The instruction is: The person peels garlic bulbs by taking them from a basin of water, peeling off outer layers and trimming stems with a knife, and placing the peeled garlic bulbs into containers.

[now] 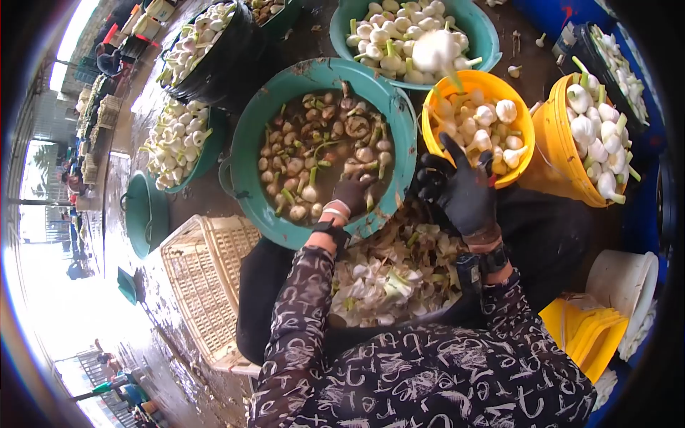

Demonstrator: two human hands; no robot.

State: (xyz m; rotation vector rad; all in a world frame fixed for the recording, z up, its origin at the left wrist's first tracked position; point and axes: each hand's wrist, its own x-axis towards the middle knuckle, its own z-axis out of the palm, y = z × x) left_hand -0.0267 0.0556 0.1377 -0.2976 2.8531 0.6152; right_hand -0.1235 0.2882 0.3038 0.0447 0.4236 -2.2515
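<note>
My left hand [351, 194], in a dark glove, reaches into the green tub [246, 114] of muddy water. Its fingers curl onto a garlic bulb [362, 168] among many unpeeled ones; their tips are partly hidden. My right hand [464, 192], in a black glove, is raised beside the yellow bucket [528, 132] with its fingers apart. A small red thing shows by its thumb; I cannot make out what it is. Motion blurs a white garlic bulb [437, 55] in the air above the bucket, apart from my hand. Cleaned bulbs [481, 118] lie inside the bucket.
Peeled skins [399, 278] pile up in my lap. A second yellow bucket [564, 153] and another green tub [342, 43] hold white garlic. On the left stand a cream crate [193, 278], a green bucket [146, 214] and filled tubs. White and yellow containers [621, 285] sit at right.
</note>
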